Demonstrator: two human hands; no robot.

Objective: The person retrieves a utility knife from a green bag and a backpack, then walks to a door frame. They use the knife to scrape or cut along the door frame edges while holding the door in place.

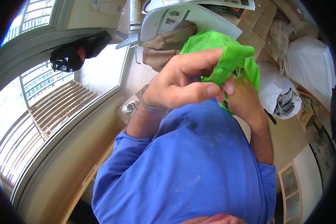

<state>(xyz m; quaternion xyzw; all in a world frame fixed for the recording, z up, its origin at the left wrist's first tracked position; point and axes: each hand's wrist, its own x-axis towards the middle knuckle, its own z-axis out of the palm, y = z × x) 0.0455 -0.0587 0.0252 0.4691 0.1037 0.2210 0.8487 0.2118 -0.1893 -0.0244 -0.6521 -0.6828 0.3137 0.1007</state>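
Observation:
A bright green cloth bag is raised in front of my blue-shirted chest, its mouth turned toward me. My left hand pinches the bag's edge, with the index finger stretched along the cloth and the thumb below. At the bag's right side, my right hand reaches into the opening. Green cloth and my left hand hide most of its fingers, so whatever it may hold is out of sight. Just behind my left hand lies a brown cloth, crumpled.
White plastic bags crowd the right side, one with grey scraps inside. A sealant tube and a clear plastic lid or sheet are at the far side. On the left, a black bag lies by the window frame.

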